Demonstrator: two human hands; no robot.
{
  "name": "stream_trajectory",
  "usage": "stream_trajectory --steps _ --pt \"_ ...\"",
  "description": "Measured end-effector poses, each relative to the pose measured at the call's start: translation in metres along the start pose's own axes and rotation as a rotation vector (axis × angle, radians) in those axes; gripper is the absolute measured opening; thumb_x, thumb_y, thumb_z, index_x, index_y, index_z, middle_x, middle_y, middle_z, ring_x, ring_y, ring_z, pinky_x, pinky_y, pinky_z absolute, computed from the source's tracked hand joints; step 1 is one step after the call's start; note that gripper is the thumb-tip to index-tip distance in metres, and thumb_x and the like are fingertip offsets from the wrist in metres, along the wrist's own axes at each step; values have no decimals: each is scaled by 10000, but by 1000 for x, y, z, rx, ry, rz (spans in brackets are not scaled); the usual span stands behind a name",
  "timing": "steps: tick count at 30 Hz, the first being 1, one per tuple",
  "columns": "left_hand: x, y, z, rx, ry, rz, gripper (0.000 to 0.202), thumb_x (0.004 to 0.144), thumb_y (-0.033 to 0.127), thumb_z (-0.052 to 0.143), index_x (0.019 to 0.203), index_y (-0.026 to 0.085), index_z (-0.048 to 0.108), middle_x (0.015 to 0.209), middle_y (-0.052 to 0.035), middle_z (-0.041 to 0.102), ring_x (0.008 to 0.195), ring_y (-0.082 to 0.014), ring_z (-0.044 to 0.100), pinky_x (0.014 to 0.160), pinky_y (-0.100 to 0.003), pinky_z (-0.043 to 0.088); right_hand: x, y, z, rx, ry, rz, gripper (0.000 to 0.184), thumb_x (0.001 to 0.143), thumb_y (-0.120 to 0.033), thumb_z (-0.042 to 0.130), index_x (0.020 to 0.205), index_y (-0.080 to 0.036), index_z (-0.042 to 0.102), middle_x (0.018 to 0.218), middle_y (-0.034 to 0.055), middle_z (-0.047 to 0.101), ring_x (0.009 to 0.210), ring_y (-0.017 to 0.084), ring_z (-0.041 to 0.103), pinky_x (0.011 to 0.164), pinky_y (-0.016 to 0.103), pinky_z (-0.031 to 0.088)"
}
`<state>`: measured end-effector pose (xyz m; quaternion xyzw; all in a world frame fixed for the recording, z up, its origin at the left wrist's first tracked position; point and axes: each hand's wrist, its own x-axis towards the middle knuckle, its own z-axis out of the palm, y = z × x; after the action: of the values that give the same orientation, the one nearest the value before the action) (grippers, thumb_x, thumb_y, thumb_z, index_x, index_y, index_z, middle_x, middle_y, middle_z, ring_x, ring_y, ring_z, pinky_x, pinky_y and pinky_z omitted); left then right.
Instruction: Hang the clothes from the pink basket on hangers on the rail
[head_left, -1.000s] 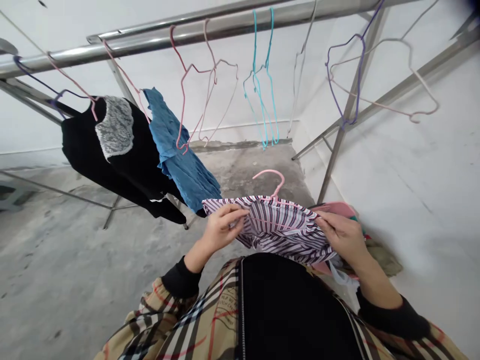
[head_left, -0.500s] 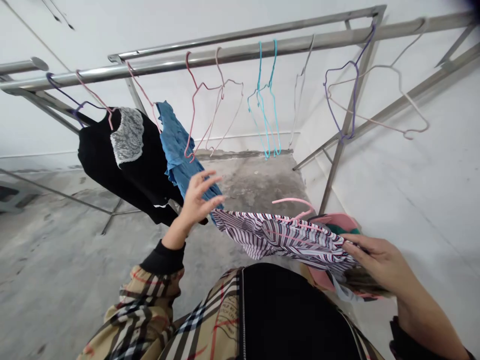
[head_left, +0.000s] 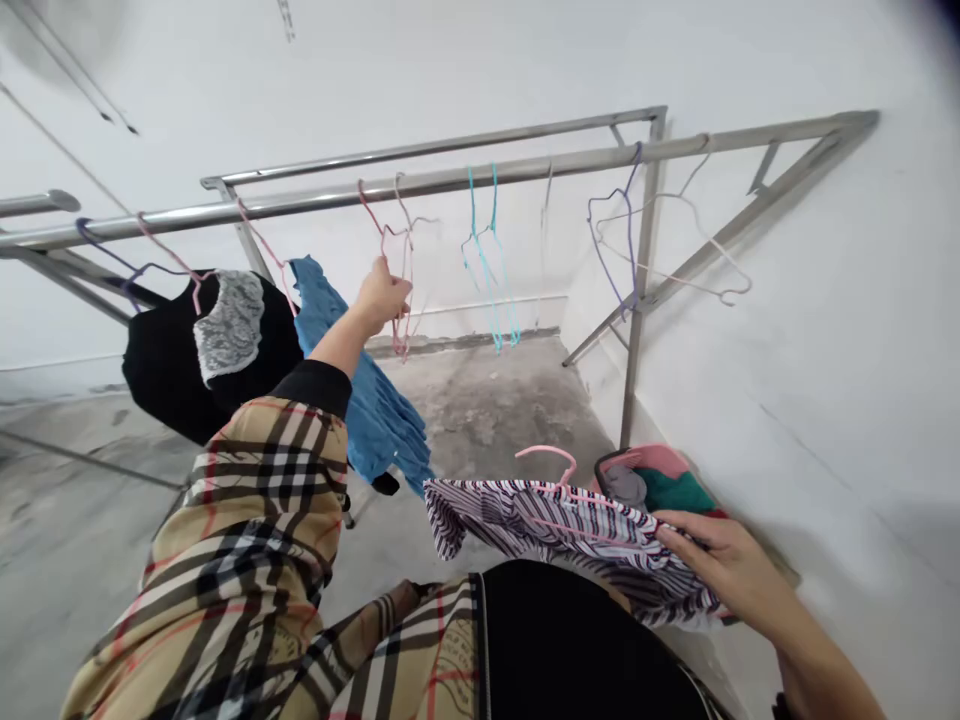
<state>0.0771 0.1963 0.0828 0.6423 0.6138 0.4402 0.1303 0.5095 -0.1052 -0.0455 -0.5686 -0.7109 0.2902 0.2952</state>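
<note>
My right hand [head_left: 724,560] pinches the right end of a striped garment [head_left: 480,505] in front of my waist. A pink hanger [head_left: 551,450] is inside this garment, its hook sticking up above the top edge. My left hand [head_left: 381,297] is raised to the rail, its fingers closed around the side of a dark pink hanger [head_left: 385,235] that hangs there without clothing. Close beside it hangs a paler pink hanger [head_left: 405,205]. Just left of and below my left hand is a blue ruffled garment [head_left: 322,300] on a pink hanger.
A metal rail [head_left: 315,203] crosses the view. On it hang black clothes [head_left: 161,350], one with a grey lace collar, two turquoise hangers [head_left: 484,245], a purple hanger [head_left: 631,220] and pale hangers. A pink basket [head_left: 664,457] with cloths stands on the floor at right, near the wall.
My left hand has moved up from beside the striped garment to the dark pink hanger and closed on it. My right hand still holds the striped garment. The view has tilted upward.
</note>
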Motion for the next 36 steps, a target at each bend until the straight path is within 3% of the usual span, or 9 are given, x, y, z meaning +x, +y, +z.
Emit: stream_trajectory --steps 2,5,9,12,20,25,31,34,36 --pt "-3 24 22 -29 -67 -51 587 826 120 568 1380 61 383 889 -141 700 494 -120 575 553 -329 529 -5 3 -2 0 20 -5 352 882 -517 531 880 -282 793 885 23 778 772 246 742 716 301 606" --pt "-7 64 56 -81 -156 -103 515 837 102 517 1340 131 414 924 -117 673 486 -109 547 510 -307 495 -12 6 -5 11 43 -2 341 890 -511 525 909 -300 793 884 12 778 756 237 742 685 287 606" --pt "-3 107 99 -100 -251 -59 300 828 97 517 1125 143 526 876 -84 610 522 -116 556 513 -295 483 -24 11 -10 3 110 23 331 893 -495 527 902 -300 795 885 18 779 765 236 746 685 276 608" --pt "0 133 134 -156 -307 -41 199 829 97 511 1019 154 515 859 -60 573 539 -108 551 513 -273 476 -34 16 -15 -10 155 42 352 891 -506 520 882 -289 798 873 27 778 765 240 747 673 272 609" --pt "4 209 230 -280 -429 -10 169 843 90 479 987 176 494 806 -23 548 551 -106 558 541 -266 491 -60 31 -29 -9 227 132 415 890 -547 512 892 -250 802 901 39 778 792 214 750 699 207 596" --pt "8 245 277 -324 -472 -6 235 834 78 497 1043 186 489 823 -30 575 578 -112 570 558 -270 495 -79 54 -26 -28 313 190 426 868 -580 520 864 -261 803 883 42 778 779 219 754 679 210 600" --pt "9 262 302 -341 -530 2 277 850 113 520 1119 174 494 957 -87 614 628 -121 590 599 -295 495 -87 64 -29 -19 398 276 404 841 -561 538 858 -255 801 867 33 779 769 217 753 673 215 600" --pt "4 251 295 -337 -577 -12 414 845 234 615 1226 154 477 1087 -154 622 748 -177 635 661 -337 508 -84 61 -35 -2 445 327 392 821 -538 558 862 -233 800 870 42 778 787 231 750 681 232 603" --pt "-4 233 281 -328 -606 2 594 826 336 667 1329 123 433 1225 -214 582 892 -231 646 743 -371 511 -82 60 -38 11 483 364 389 806 -529 572 866 -219 799 879 53 778 805 251 746 690 260 605"
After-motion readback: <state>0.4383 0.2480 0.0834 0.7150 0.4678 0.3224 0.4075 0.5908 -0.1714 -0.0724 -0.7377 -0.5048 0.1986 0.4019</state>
